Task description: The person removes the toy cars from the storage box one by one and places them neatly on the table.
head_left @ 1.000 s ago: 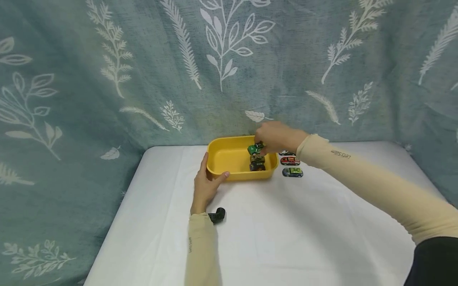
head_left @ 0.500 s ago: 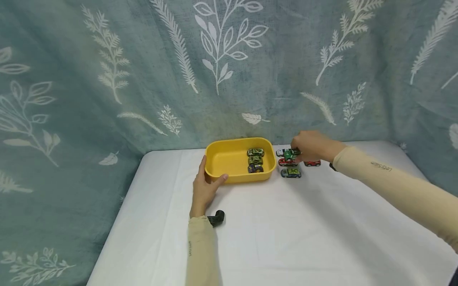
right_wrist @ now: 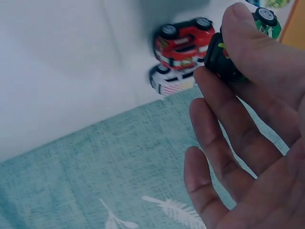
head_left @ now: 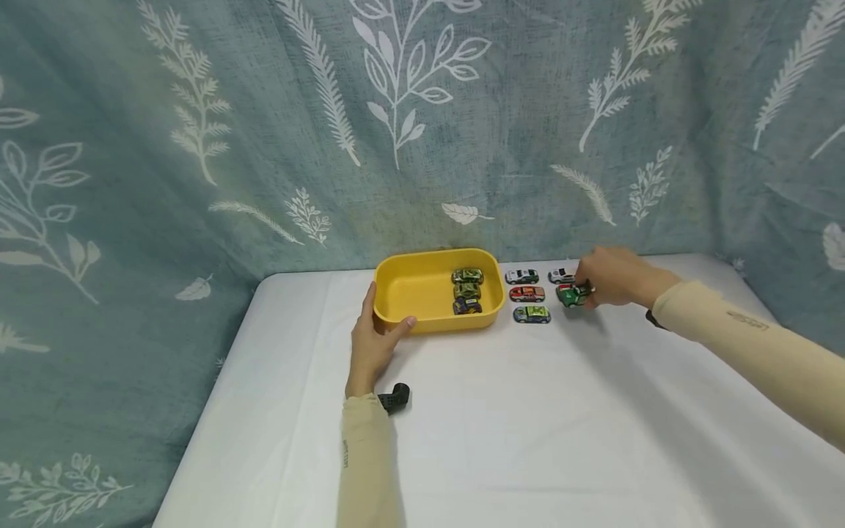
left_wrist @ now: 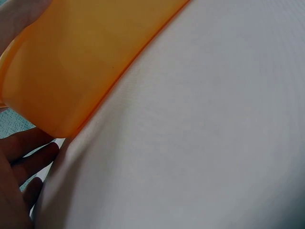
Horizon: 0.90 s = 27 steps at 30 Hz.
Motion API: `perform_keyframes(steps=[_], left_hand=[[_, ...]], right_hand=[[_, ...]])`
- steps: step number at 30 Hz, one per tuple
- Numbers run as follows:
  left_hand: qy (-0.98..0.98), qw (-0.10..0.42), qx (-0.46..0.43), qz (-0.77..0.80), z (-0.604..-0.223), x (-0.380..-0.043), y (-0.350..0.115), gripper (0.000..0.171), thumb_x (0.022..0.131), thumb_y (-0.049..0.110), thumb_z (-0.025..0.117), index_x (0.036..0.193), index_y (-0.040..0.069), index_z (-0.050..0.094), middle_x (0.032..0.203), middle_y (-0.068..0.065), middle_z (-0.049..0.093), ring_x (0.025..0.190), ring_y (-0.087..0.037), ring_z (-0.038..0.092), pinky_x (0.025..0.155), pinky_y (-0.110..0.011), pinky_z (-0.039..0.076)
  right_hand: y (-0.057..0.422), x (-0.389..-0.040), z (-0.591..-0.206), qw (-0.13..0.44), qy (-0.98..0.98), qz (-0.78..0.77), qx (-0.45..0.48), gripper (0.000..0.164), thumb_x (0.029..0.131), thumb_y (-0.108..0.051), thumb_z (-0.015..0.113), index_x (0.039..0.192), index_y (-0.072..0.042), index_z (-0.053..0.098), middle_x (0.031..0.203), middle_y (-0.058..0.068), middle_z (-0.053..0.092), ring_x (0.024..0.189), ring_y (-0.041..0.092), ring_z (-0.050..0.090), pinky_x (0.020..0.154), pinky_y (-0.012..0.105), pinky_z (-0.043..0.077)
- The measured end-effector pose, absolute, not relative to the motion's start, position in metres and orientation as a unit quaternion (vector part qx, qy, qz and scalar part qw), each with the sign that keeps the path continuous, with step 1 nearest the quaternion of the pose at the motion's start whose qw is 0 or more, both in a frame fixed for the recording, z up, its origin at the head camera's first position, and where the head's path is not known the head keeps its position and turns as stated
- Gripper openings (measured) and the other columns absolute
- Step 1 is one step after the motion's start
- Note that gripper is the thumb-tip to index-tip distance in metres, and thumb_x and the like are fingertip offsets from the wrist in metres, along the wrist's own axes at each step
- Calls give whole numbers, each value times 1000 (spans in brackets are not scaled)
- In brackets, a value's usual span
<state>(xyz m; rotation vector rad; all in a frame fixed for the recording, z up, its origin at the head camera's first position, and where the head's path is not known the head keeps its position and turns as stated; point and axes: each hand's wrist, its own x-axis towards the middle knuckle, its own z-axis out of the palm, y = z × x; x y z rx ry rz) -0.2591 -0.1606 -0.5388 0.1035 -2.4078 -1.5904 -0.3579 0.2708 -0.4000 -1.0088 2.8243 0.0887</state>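
My left hand (head_left: 371,348) holds the near left corner of a yellow plastic tray (head_left: 416,286), thumb at the front rim and fingers along the left side. Inside it, a column of three toy cars, two camouflage green (head_left: 467,276) and one dark blue (head_left: 467,306), lies toward the right end. To the right of the tray, my right hand (head_left: 617,275) pinches a green toy car (head_left: 571,295) between thumb and fingers, close over the table. In the right wrist view, a red toy car (right_wrist: 186,43) and a white toy car (right_wrist: 174,81) lie just beyond the fingertips.
A column of three toy cars, white-green (head_left: 521,276), orange-red (head_left: 527,294) and yellow-green (head_left: 532,314), lies between the tray and my right hand. A patterned teal cloth (head_left: 502,147) hangs behind the white-covered table (head_left: 502,425).
My right hand has lifted the green toy car out of the tray and carried it right, past the nearer column of cars. My left hand has stayed on the tray.
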Motion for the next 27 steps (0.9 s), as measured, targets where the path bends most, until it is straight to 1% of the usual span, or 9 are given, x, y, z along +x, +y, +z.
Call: perform_keyframes(steps=[4, 7, 12, 17, 21, 27], left_hand=[[-823, 123, 39, -553, -540, -259, -160, 108, 85, 52, 87, 169, 41, 21, 174, 2, 33, 159, -18, 35, 132, -36, 31], [-822, 121, 39, -555, -541, -259, -160, 108, 85, 52, 87, 170, 40, 20, 174, 1, 32, 159, -19, 35, 132, -37, 31], [-823, 119, 36, -555, -541, -259, -161, 108, 86, 52, 87, 170, 40, 20, 174, 2, 32, 159, -18, 35, 132, -36, 31], [-818, 123, 29, -561, -540, -260, -161, 108, 86, 52, 87, 170, 39, 20, 175, 3, 30, 160, -18, 33, 132, -36, 31], [-818, 122, 29, -561, -539, -261, -161, 109, 86, 52, 87, 170, 39, 20, 175, 3, 30, 159, -17, 34, 131, -36, 32], [-818, 123, 33, -560, -539, -262, -161, 109, 85, 50, 88, 170, 39, 21, 175, 3, 30, 159, -17, 34, 131, -35, 32]], right_hand=[[274, -353, -405, 74, 944, 25, -321, 39, 75, -25, 97, 106, -5, 84, 95, 7, 81, 79, 24, 73, 72, 49, 64], [276, -351, -408, 69, 945, 24, -319, 41, 74, -26, 97, 105, -3, 83, 96, 11, 81, 80, 27, 73, 75, 51, 65], [281, -350, -419, 51, 944, 21, -324, 41, 69, -26, 99, 101, -5, 84, 95, 10, 81, 83, 29, 73, 78, 53, 64], [282, -348, -432, 63, 947, 21, -315, 44, 70, -28, 99, 104, -5, 84, 100, 10, 80, 91, 32, 72, 86, 57, 62], [282, -349, -441, 71, 947, 16, -313, 42, 72, -28, 99, 104, -5, 84, 99, 8, 80, 90, 31, 72, 85, 56, 62], [283, -353, -446, 61, 946, 18, -319, 40, 73, -28, 98, 103, -5, 83, 97, 8, 80, 88, 30, 73, 83, 55, 63]])
